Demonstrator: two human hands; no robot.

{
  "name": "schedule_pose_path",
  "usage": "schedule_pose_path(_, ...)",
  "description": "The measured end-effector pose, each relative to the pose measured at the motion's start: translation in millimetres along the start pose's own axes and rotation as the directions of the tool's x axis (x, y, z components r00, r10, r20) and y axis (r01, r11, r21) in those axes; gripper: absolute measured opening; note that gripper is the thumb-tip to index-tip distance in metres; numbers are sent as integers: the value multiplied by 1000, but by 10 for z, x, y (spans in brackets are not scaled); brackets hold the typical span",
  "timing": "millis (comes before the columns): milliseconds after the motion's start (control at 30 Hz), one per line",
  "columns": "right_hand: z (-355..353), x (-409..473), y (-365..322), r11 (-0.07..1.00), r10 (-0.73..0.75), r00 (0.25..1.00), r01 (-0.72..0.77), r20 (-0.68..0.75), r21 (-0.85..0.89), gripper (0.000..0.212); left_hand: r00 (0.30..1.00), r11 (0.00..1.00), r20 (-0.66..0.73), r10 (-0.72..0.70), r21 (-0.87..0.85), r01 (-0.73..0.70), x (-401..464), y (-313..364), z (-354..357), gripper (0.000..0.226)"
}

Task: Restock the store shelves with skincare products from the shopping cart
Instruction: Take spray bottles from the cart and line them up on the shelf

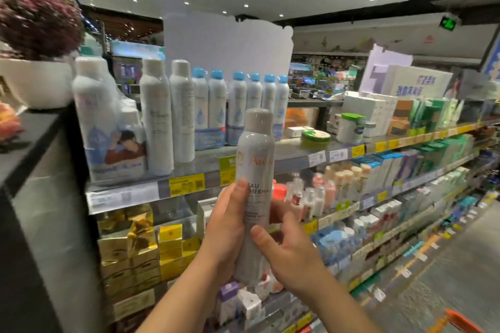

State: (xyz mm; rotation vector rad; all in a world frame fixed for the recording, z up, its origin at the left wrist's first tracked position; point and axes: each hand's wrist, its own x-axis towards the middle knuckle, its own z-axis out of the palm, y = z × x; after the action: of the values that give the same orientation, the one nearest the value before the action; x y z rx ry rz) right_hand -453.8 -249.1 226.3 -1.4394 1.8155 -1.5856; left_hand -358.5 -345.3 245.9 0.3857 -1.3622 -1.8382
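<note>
A tall white thermal-water spray can (255, 159) with orange lettering stands upright in front of the shelves, held in both hands. My left hand (226, 227) wraps its lower left side. My right hand (286, 246) grips its lower right side, thumb across the front. Behind it, the top shelf (292, 155) carries a row of similar white cans (167, 113) and several blue-capped cans (216, 108). There is a bare stretch of shelf just right of the blue-capped cans. An orange corner of the shopping cart (460, 322) shows at the bottom right.
A black counter (32, 143) with a potted purple plant (35, 16) stands at the left. Gold gift boxes (130, 251) fill the lower left shelf. Green jars and boxed products (351, 127) line the shelves to the right. The aisle floor (446, 265) runs along the right.
</note>
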Motion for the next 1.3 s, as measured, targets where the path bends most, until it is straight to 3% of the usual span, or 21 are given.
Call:
schedule_pose_path(233,298,418,-272,999,-25,989,31,145,-39,41,997,999,-50,51,-7,-52,192,230,-366,54)
schedule_pose_path(367,468,674,-366,996,-39,992,50,123,-80,45,996,998,-61,62,7,-62,280,409,-543,65)
schedule_pose_path(533,644,1039,-523,996,-84,994,85,66,-20,38,980,974,-66,188,139,-178,424,655,-685,26)
schedule_pose_path(600,679,1207,-572,995,-95,994,94,51,18,38,971,953,-76,227,222,-206,489,698,-763,32)
schedule_pose_path(667,704,1381,-623,992,-108,994,106,18,62,39,963,940,-107,246,270,-210,558,698,-841,55)
schedule_pose_path(800,729,1716,-692,987,-114,993,118,-43,108,35,945,897,-137,298,380,-227,647,723,-940,65)
schedule_pose_path(1200,915,2205,-526,994,-81,994,85,-67,71,36,882,779,-234,408,594,-202,707,617,-1068,45)
schedule_pose_path(1300,949,2224,-478,996,-69,997,72,-40,61,40,857,715,-242,455,672,-190,707,547,-1086,54)
